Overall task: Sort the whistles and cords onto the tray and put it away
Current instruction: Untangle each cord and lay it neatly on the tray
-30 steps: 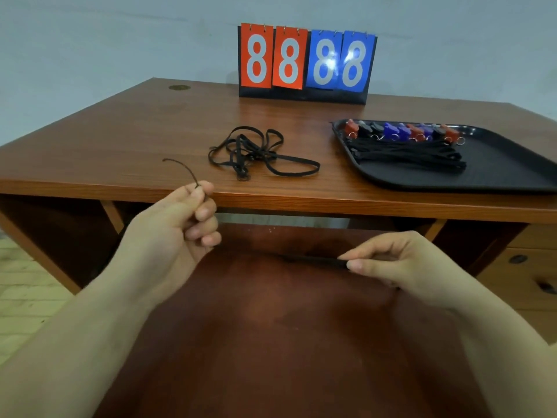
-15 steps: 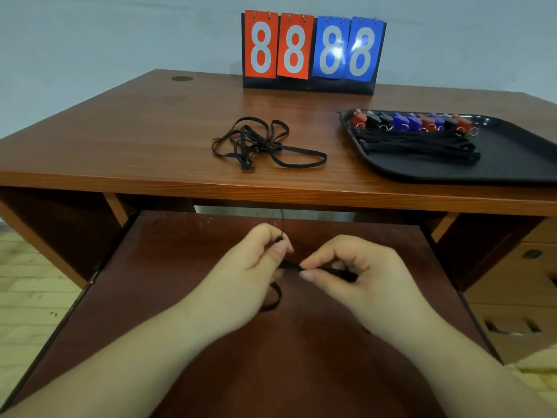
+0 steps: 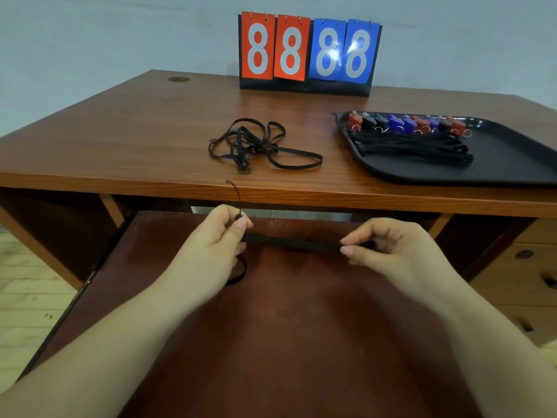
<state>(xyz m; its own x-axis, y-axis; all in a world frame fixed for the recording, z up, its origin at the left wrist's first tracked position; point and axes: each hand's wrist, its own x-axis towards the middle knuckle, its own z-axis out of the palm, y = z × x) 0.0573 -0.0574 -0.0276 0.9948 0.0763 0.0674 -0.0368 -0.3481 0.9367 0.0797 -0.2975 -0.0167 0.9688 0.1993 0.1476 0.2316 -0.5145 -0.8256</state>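
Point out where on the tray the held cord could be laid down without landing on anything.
The tray is bare along its near and right side, in front of the bundled cords. Its far left edge is crowded by the row of whistles. Both the left hand and right hand pinch the held cord.

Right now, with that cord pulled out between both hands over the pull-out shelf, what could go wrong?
1. The cord is held only by fingertip pinches of the left hand and right hand; its thin end loop sticks up free and might snag the desk edge.
2. The loose cords on the desk lie tangled; lifting one may drag the rest.
3. The tray runs out of view on the right, so its overhang cannot be judged.
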